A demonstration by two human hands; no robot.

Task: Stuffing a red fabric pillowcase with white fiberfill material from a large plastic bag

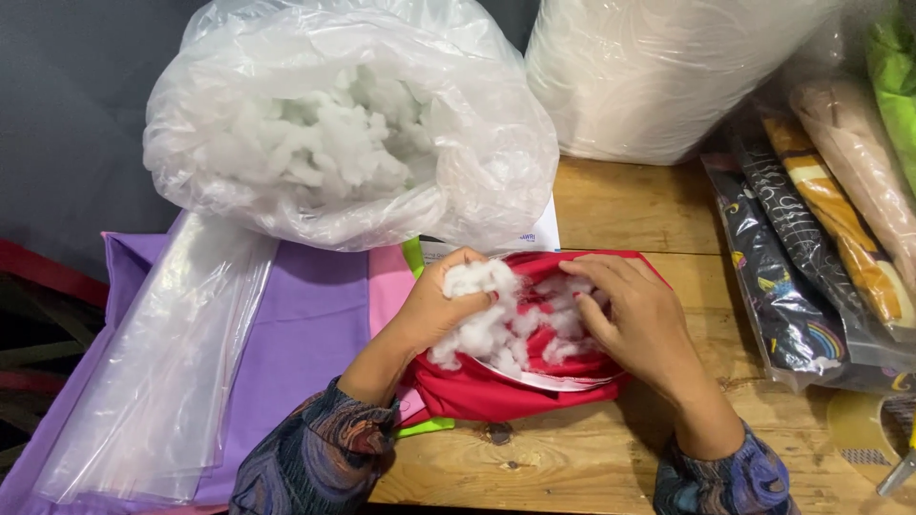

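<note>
A wooden table (620,210) is holding everything. A big clear plastic bag (343,124) full of white fluffy stuffing is sitting at the back, and a second big white bag (658,67) is standing beside it. Purple cloth (305,324) is lying on the left with flat clear plastic sheets (162,362) on top. Wrapped patterned cloths (811,248) are leaning on the right. Near the front edge, a red cloth cover (496,391) is lying open with white stuffing (496,324) inside it. The left hand (434,310) is closing around a clump of stuffing. The right hand (639,319) is pressing down on the stuffing with bent fingers.
</note>
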